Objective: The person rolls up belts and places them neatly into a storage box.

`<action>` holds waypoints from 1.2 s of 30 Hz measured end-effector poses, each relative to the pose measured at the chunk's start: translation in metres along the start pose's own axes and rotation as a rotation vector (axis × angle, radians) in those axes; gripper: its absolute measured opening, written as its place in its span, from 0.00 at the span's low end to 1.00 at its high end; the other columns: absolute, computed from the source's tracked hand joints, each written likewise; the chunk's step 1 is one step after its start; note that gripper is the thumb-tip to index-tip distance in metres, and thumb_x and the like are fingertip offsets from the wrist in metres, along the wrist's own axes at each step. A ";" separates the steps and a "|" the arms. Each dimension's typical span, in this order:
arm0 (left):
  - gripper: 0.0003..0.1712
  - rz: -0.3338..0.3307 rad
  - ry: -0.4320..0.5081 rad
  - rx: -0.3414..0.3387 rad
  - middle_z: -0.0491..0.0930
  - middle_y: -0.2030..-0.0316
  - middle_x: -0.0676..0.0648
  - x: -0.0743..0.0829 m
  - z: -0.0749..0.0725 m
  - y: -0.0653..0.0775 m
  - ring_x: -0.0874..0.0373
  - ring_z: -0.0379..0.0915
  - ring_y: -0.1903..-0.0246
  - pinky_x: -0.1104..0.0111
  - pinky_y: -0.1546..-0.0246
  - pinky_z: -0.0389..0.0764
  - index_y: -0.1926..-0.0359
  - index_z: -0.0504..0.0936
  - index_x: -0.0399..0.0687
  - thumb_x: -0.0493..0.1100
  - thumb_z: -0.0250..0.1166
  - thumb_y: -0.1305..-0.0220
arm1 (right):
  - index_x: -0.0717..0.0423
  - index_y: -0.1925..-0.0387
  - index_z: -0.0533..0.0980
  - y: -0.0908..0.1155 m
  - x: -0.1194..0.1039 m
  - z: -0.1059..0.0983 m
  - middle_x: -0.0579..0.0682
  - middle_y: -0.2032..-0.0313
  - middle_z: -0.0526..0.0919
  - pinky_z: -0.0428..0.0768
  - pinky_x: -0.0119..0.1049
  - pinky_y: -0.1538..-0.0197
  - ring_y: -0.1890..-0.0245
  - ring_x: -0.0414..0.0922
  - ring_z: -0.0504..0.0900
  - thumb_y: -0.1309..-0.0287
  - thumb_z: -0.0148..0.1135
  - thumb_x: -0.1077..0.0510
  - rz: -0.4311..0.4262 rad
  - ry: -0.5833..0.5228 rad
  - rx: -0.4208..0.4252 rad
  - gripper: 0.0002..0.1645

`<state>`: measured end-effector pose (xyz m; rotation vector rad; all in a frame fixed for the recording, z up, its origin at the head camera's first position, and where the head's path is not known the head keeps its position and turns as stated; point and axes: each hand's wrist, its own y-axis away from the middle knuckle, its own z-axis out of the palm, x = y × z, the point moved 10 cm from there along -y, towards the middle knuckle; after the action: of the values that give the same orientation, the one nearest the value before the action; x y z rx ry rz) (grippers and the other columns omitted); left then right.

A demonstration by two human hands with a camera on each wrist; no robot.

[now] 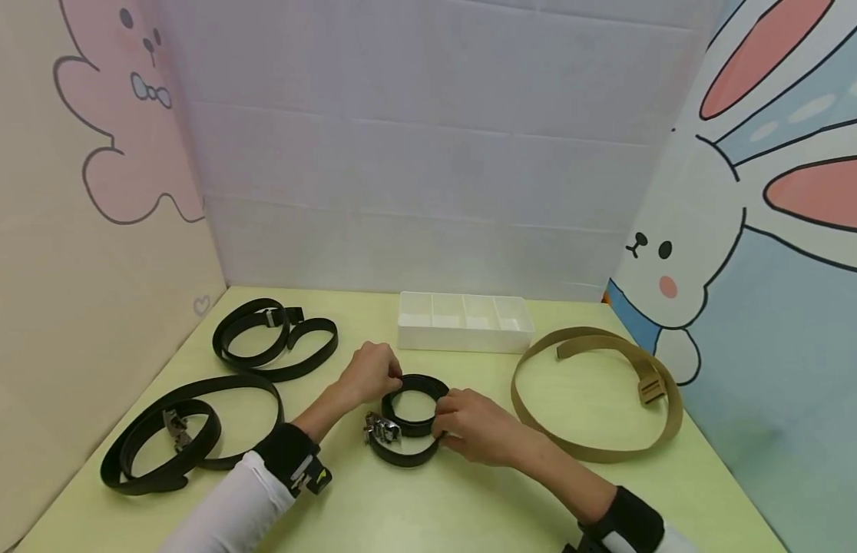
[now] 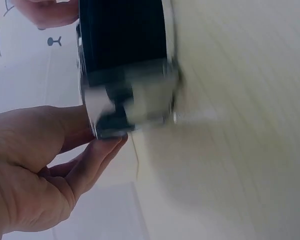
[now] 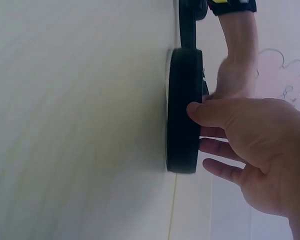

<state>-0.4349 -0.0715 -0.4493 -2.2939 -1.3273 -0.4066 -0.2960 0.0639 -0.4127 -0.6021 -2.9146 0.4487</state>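
A black belt (image 1: 413, 428) lies coiled on the table between both hands, with a smaller loop of its strap on the near side. Its shiny metal buckle (image 1: 383, 430) sits at the left of the coil and looms large in the left wrist view. At the coil's far left edge, the left hand (image 1: 368, 374) pinches the strap with its fingertips. From the right side, the right hand (image 1: 480, 426) holds the coil; the right wrist view shows its thumb against the outer face of the coil (image 3: 184, 120), the last fingers apart from it.
Two loosely looped black belts, one far (image 1: 252, 361) and one near (image 1: 245, 382), lie on the left. A tan webbing belt (image 1: 594, 453) with a buckle forms a wide loop on the right. Behind the hands stands a white compartment tray (image 1: 463, 339) against the back wall.
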 end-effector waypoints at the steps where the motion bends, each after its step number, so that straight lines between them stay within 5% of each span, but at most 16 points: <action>1: 0.06 -0.002 0.001 -0.002 0.94 0.72 0.50 -0.006 0.006 -0.003 0.55 0.87 0.72 0.56 0.66 0.89 0.69 0.98 0.47 0.35 0.79 0.35 | 0.46 0.64 0.92 -0.003 -0.005 0.000 0.42 0.63 0.88 0.79 0.31 0.56 0.61 0.40 0.83 0.37 0.82 0.62 -0.015 0.003 0.008 0.07; 5: 0.08 0.047 -0.012 0.035 0.93 0.74 0.53 -0.018 0.021 -0.011 0.59 0.85 0.76 0.60 0.71 0.86 0.71 0.98 0.51 0.38 0.78 0.34 | 0.46 0.67 0.91 -0.017 -0.022 0.005 0.41 0.66 0.87 0.77 0.29 0.57 0.64 0.39 0.80 0.39 0.84 0.59 -0.060 0.028 0.028 0.06; 8: 0.10 0.064 0.003 0.062 0.92 0.77 0.51 -0.003 0.012 -0.005 0.58 0.83 0.79 0.63 0.76 0.83 0.74 0.97 0.49 0.35 0.76 0.35 | 0.46 0.68 0.90 -0.027 -0.029 0.010 0.41 0.67 0.85 0.76 0.26 0.56 0.65 0.37 0.78 0.38 0.83 0.61 -0.059 0.018 0.029 0.08; 11: 0.11 0.010 0.019 0.038 0.91 0.78 0.49 0.026 -0.006 0.007 0.58 0.82 0.79 0.65 0.76 0.82 0.75 0.96 0.44 0.29 0.75 0.37 | 0.47 0.68 0.89 -0.033 -0.032 0.014 0.42 0.66 0.83 0.76 0.23 0.56 0.65 0.36 0.78 0.36 0.81 0.62 -0.038 0.007 0.032 0.08; 16: 0.08 -0.032 -0.030 0.029 0.94 0.71 0.49 0.037 -0.012 0.016 0.58 0.86 0.73 0.65 0.69 0.85 0.69 0.97 0.44 0.32 0.78 0.32 | 0.49 0.64 0.91 -0.032 -0.029 0.016 0.43 0.62 0.86 0.80 0.22 0.52 0.61 0.36 0.83 0.35 0.82 0.63 -0.016 -0.069 0.036 0.06; 23: 0.05 -0.014 -0.019 0.008 0.95 0.69 0.47 0.035 -0.009 0.016 0.57 0.88 0.71 0.62 0.66 0.88 0.65 0.98 0.45 0.34 0.79 0.31 | 0.55 0.59 0.91 -0.028 0.004 0.000 0.48 0.61 0.90 0.83 0.24 0.55 0.62 0.42 0.88 0.30 0.78 0.64 0.099 -0.361 0.043 0.02; 28: 0.05 -0.004 -0.012 -0.006 0.95 0.69 0.47 0.035 -0.008 0.015 0.57 0.89 0.69 0.61 0.64 0.88 0.65 0.98 0.44 0.34 0.79 0.31 | 0.57 0.57 0.90 -0.029 0.048 -0.007 0.50 0.62 0.91 0.86 0.33 0.55 0.62 0.43 0.89 0.25 0.74 0.61 0.262 -0.305 0.077 0.03; 32: 0.04 -0.001 -0.009 -0.008 0.95 0.69 0.49 0.036 -0.008 0.015 0.57 0.90 0.67 0.61 0.63 0.89 0.66 0.98 0.46 0.34 0.79 0.33 | 0.55 0.53 0.91 -0.024 0.109 0.051 0.49 0.60 0.93 0.86 0.37 0.57 0.61 0.42 0.88 0.23 0.74 0.48 0.320 -0.279 0.078 0.14; 36: 0.04 0.022 0.005 -0.011 0.95 0.68 0.49 0.038 -0.006 0.015 0.57 0.91 0.67 0.61 0.63 0.89 0.65 0.98 0.46 0.34 0.80 0.33 | 0.46 0.55 0.91 -0.020 0.151 0.108 0.40 0.63 0.92 0.85 0.33 0.59 0.64 0.33 0.85 0.27 0.77 0.44 0.345 -0.274 0.053 0.12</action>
<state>-0.4031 -0.0535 -0.4303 -2.3126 -1.2986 -0.4131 -0.4613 0.0791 -0.4987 -1.1261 -3.0406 0.6957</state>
